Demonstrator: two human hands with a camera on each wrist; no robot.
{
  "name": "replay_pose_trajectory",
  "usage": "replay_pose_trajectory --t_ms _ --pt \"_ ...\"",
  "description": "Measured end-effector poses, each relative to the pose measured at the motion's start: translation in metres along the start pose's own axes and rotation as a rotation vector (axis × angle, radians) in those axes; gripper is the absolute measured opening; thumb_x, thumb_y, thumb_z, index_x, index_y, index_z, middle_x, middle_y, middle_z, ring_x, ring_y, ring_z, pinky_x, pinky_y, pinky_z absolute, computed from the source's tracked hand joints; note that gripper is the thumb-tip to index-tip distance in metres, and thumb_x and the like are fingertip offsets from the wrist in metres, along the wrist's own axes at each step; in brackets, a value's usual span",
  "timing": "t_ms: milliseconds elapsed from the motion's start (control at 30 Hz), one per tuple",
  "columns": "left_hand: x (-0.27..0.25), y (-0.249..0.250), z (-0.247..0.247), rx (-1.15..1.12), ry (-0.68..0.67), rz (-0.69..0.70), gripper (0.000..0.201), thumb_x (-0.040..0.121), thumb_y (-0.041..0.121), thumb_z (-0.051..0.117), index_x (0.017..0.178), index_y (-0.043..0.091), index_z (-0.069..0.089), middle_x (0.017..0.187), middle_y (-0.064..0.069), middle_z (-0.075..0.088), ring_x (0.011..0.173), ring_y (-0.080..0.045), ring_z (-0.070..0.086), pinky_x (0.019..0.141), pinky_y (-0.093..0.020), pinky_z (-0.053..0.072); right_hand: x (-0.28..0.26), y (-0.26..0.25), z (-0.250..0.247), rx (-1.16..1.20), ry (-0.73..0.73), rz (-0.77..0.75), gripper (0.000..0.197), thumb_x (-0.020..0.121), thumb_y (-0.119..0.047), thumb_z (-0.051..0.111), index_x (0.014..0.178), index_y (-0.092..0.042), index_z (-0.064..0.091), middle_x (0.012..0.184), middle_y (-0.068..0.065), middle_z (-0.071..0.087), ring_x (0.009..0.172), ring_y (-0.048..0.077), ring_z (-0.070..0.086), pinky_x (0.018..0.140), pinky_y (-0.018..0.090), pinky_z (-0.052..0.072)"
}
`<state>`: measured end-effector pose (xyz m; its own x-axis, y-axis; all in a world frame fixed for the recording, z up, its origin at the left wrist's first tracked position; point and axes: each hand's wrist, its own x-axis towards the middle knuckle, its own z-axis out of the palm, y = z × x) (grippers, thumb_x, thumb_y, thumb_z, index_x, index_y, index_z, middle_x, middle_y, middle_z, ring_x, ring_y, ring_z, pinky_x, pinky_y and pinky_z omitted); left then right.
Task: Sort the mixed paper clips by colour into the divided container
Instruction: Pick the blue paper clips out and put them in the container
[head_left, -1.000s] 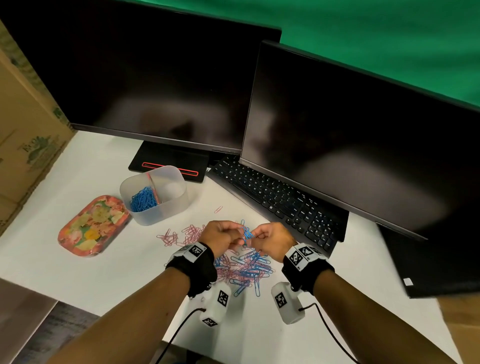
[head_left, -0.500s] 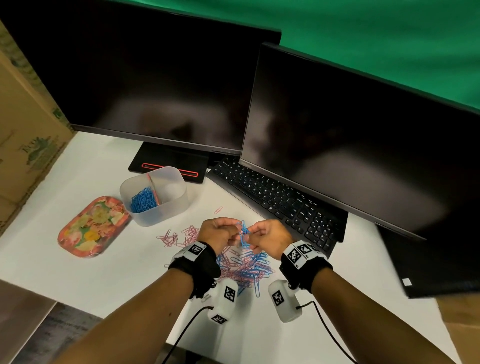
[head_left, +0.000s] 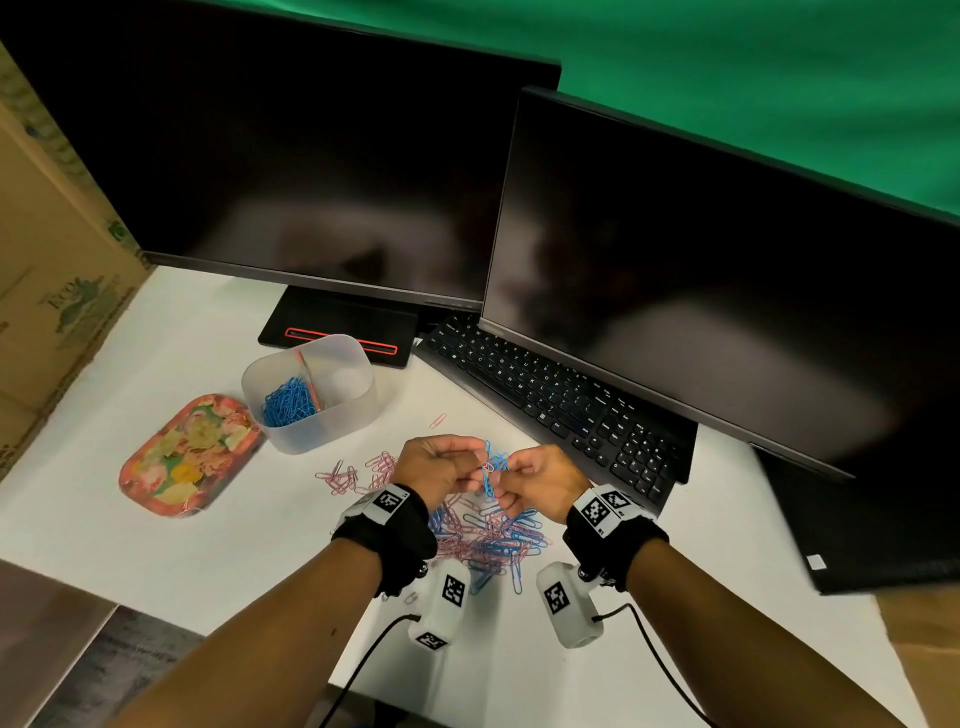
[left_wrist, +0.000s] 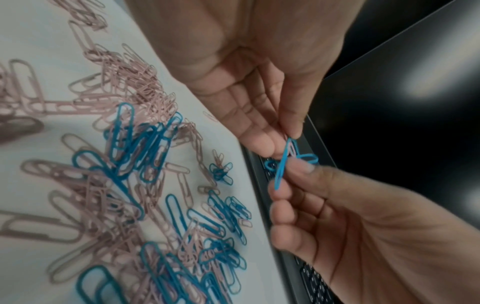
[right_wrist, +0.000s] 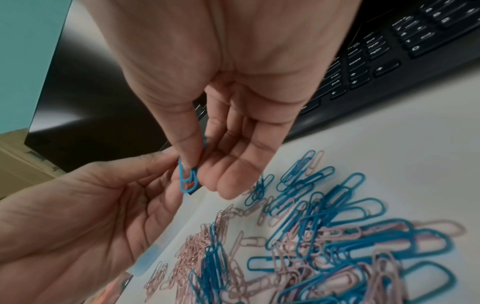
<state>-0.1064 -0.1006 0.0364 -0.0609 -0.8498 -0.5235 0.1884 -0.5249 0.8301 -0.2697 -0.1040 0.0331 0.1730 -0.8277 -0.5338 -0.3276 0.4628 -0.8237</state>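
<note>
Both hands meet above the mixed pile of pink and blue paper clips (head_left: 488, 540) on the white table. My left hand (head_left: 475, 460) and right hand (head_left: 506, 475) each pinch a small tangle of linked blue clips (head_left: 491, 467) between thumb and fingers. In the left wrist view the left hand (left_wrist: 283, 142) pinches the top of the blue clips (left_wrist: 281, 166) and the other hand's thumb presses them from below. In the right wrist view the right hand (right_wrist: 201, 170) pinches a blue clip (right_wrist: 185, 179). The translucent divided container (head_left: 358, 415) stands back left, with blue clips (head_left: 288, 400) in its left compartment.
A floral tray (head_left: 189, 462) lies left of the container. Loose pink clips (head_left: 363, 470) spread left of the hands, and a single one (head_left: 438, 421) lies behind them. A black keyboard (head_left: 561, 410) and two dark monitors (head_left: 701, 291) close off the back and right.
Little has changed: both hands stay together over the pile and keep working the linked blue clips between their fingertips.
</note>
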Motion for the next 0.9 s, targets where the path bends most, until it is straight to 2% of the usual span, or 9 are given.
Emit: replay_pose_trajectory --t_ms 67,167,367,433,567,700,767,867,900 --pt "0.001 0.001 -0.005 -0.007 -0.010 0.002 0.016 0.084 0.000 0.068 0.099 -0.001 0.070 0.084 -0.016 0.071 0.064 -0.016 0.068 0.068 -0.028 0.059 -0.002 0.000 0.000 0.017 -0.016 0.012 0.016 0.088 -0.003 0.063 0.072 -0.002 0.061 0.059 0.008 0.062 0.044 0.013 0.056 0.048 0.026 0.054" --pt "0.002 0.002 -0.008 -0.026 0.003 -0.005 0.016 0.085 0.001 0.066 0.101 0.000 0.070 0.084 -0.016 0.071 0.065 -0.015 0.069 0.070 -0.028 0.059 -0.004 -0.001 0.004 0.061 -0.039 0.030 0.013 0.089 -0.001 0.062 0.075 -0.001 0.061 0.064 0.011 0.063 0.045 0.015 0.056 0.048 0.028 0.054" --pt "0.000 -0.001 -0.001 -0.020 0.095 0.034 0.015 0.084 0.000 0.066 0.098 0.003 0.071 0.078 -0.008 0.071 0.061 -0.007 0.066 0.056 -0.019 0.054 -0.007 -0.004 0.013 0.241 -0.069 0.057 0.015 0.091 -0.003 0.060 0.078 -0.002 0.066 0.068 0.011 0.068 0.050 0.013 0.063 0.052 0.024 0.056" --pt "0.000 -0.004 0.002 -0.017 0.111 0.039 0.016 0.083 -0.002 0.067 0.098 0.002 0.070 0.079 -0.009 0.071 0.063 -0.008 0.066 0.056 -0.020 0.055 -0.007 -0.003 0.014 0.266 -0.058 0.061 0.016 0.091 -0.005 0.061 0.077 -0.003 0.067 0.067 0.011 0.068 0.050 0.014 0.064 0.052 0.025 0.057" --pt "-0.003 -0.010 0.006 0.063 0.144 0.086 0.019 0.081 -0.007 0.064 0.096 0.002 0.071 0.087 -0.013 0.072 0.073 -0.018 0.065 0.067 -0.024 0.055 -0.006 -0.002 0.016 0.273 -0.006 0.094 0.016 0.090 -0.009 0.065 0.076 -0.002 0.067 0.065 0.011 0.067 0.050 0.016 0.062 0.054 0.028 0.058" --pt "-0.005 -0.010 0.009 0.081 0.164 0.085 0.028 0.080 -0.014 0.059 0.103 -0.001 0.067 0.086 -0.011 0.068 0.070 -0.015 0.062 0.060 -0.014 0.053 -0.004 -0.003 0.020 0.215 0.042 0.080 0.020 0.091 -0.009 0.063 0.072 -0.002 0.065 0.064 0.012 0.065 0.046 0.016 0.059 0.051 0.028 0.057" --pt "-0.004 -0.009 0.009 0.036 0.159 0.039 0.034 0.081 -0.015 0.057 0.109 0.001 0.064 0.092 -0.013 0.067 0.075 -0.018 0.064 0.064 -0.018 0.055 -0.003 -0.005 0.022 0.128 0.061 0.054 0.022 0.091 -0.011 0.063 0.070 -0.004 0.065 0.064 0.014 0.064 0.046 0.017 0.058 0.050 0.029 0.056" --pt "-0.001 -0.011 0.008 -0.067 0.165 -0.033 0.045 0.080 -0.016 0.057 0.119 0.006 0.058 0.101 -0.015 0.063 0.085 -0.029 0.066 0.077 -0.034 0.057 -0.001 -0.008 0.023 0.040 0.089 0.025 0.023 0.090 -0.013 0.064 0.069 -0.005 0.064 0.066 0.014 0.065 0.047 0.019 0.058 0.051 0.030 0.057" --pt "0.000 -0.012 0.007 -0.110 0.166 -0.049 0.049 0.080 -0.017 0.057 0.122 0.007 0.055 0.100 -0.016 0.058 0.085 -0.029 0.064 0.077 -0.036 0.056 -0.001 -0.009 0.023 0.026 0.097 0.017 0.023 0.090 -0.013 0.064 0.069 -0.005 0.064 0.066 0.014 0.065 0.047 0.018 0.058 0.051 0.029 0.056"
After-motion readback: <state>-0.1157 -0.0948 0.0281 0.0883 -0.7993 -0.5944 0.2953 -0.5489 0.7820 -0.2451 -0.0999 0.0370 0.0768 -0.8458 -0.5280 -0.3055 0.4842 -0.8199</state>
